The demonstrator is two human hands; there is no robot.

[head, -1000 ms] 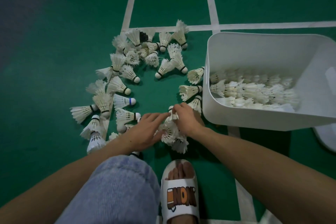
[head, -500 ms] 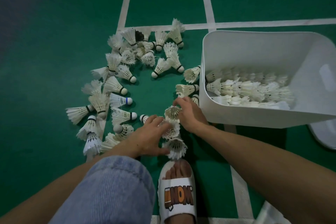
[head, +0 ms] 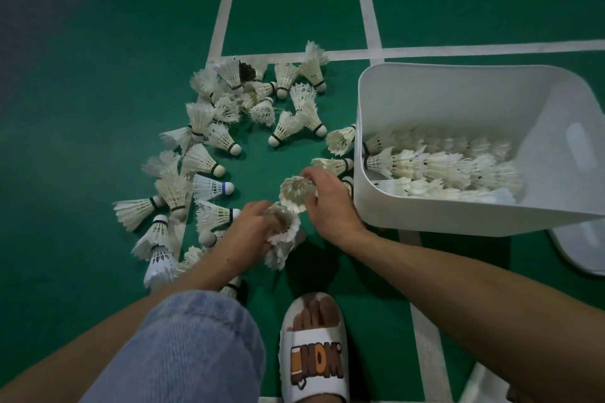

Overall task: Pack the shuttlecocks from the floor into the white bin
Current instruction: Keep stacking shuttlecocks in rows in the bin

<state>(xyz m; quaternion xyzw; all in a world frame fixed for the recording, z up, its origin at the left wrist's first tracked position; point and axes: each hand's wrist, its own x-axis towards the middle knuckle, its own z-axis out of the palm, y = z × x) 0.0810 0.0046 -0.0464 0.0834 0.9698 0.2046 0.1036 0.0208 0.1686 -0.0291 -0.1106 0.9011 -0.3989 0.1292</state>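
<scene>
Several white feather shuttlecocks (head: 229, 127) lie in a ring on the green court floor. The white bin (head: 425, 222) lies tipped on its side at the right, holding rows of nested shuttlecocks (head: 438, 167). My left hand (head: 248, 232) grips a short nested stack of shuttlecocks (head: 283, 234) just above the floor. My right hand (head: 327, 203) holds a single shuttlecock (head: 296, 191) with its feather skirt facing up, right beside the stack's top end and close to the bin's open mouth.
My knee in blue jeans (head: 183, 350) and my foot in a white slipper (head: 314, 353) are at the bottom. White court lines (head: 370, 10) cross the floor. A white lid-like object (head: 576, 252) lies behind the bin at right.
My right hand has lifted one shuttlecock off the floor and turned it skirt-up. My left hand has closed around the stack and raised it slightly.
</scene>
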